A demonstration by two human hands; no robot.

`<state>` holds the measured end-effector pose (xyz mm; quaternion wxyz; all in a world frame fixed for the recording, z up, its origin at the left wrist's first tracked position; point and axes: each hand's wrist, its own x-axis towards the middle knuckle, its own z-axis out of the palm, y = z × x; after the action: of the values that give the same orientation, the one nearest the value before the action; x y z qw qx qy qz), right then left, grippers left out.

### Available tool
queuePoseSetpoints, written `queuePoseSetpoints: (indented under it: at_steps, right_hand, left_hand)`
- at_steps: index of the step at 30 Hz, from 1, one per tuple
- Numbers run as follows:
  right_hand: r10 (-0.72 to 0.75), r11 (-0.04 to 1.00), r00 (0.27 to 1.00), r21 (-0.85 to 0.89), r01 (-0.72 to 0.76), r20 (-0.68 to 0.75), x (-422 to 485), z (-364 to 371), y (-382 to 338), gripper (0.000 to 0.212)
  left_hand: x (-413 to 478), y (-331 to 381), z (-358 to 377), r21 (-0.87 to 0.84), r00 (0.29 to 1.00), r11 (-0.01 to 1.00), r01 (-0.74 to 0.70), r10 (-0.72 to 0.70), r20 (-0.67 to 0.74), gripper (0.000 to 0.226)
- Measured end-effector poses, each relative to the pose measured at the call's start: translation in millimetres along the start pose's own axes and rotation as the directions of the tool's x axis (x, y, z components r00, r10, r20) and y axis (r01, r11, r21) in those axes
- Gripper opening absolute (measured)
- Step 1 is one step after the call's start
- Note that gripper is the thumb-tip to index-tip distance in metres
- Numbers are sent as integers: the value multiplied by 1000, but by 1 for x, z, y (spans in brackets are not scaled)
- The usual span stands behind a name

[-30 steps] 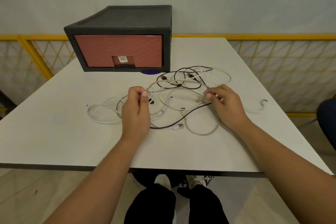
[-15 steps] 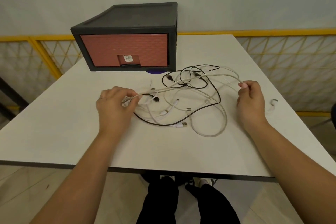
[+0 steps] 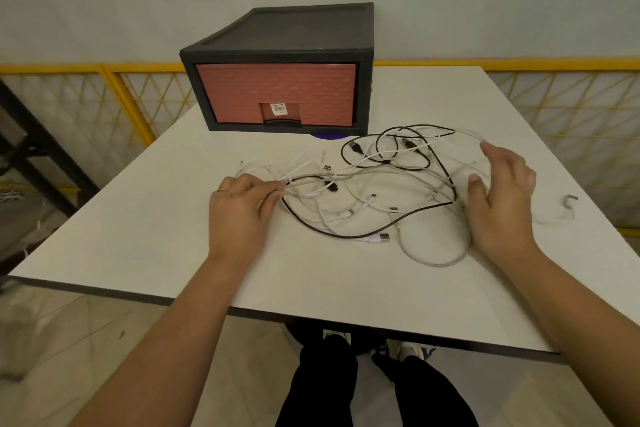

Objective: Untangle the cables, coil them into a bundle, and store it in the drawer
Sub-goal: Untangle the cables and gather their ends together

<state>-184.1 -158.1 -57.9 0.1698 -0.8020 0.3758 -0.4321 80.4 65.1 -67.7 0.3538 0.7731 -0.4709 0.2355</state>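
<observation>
1. Legs in dark trousers (image 3: 346,388) show below the near edge of the table (image 3: 138,236), at the bottom centre of the frame.
2. Left hand (image 3: 242,208), left of centre, has its fingers curled and pinches a few strands at the left end of the cables (image 3: 363,191). A thin ring (image 3: 222,189) sits on one finger.
3. Right hand (image 3: 498,198), right of centre, is spread with relaxed fingers over the tangle's right side and grips nothing. Whether it touches a strand I cannot tell.
4. Between the hands, in the middle of the table, the cables lie tangled and not yet coiled. White and grey ones are crossed by a black cable (image 3: 325,234), with a USB plug (image 3: 382,237) on the near side. One white cable end (image 3: 568,204) lies apart, near the table's right edge.
5. Risk, as I judge it: a pull from the left hand while the loops are crossed may tighten knots rather than free them. Dragging the heap could also draw the stray end off the right edge.
6. Drawer (image 3: 277,90), pink-fronted in a dark casing (image 3: 284,31), stands shut at upper centre, behind the cables. Opening it will need a free hand, and a loosely held bundle could spring apart then.
7. Label (image 3: 278,108) above the drawer's handle carries barcode-like print too small to read. No brand shows anywhere.
</observation>
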Motion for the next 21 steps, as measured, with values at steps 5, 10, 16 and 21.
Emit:
queuePoseSetpoints:
  at_steps: [5, 10, 16, 21]
  right_hand:
    - [-514, 856, 850, 10, 516, 113, -8, 29, -74, 33]
    - [-608, 722, 697, -102, 685, 380, -10, 77, -144, 38]
    - [-578, 765, 655, 42, 643, 486, 17, 74, -163, 16]
    - [-522, 845, 721, 164, 509, 455, 42, 45, -172, 21]
  left_hand:
    - [1, 4, -1, 10, 997, 998, -62, 63, -39, 30]
    - [0, 7, -4, 45, 996, 996, -76, 78, -36, 31]
    - [3, 5, -3, 26, 998, 1000, -15, 16, -67, 30]
    - [2, 5, -3, 8, 996, 999, 37, -36, -85, 32]
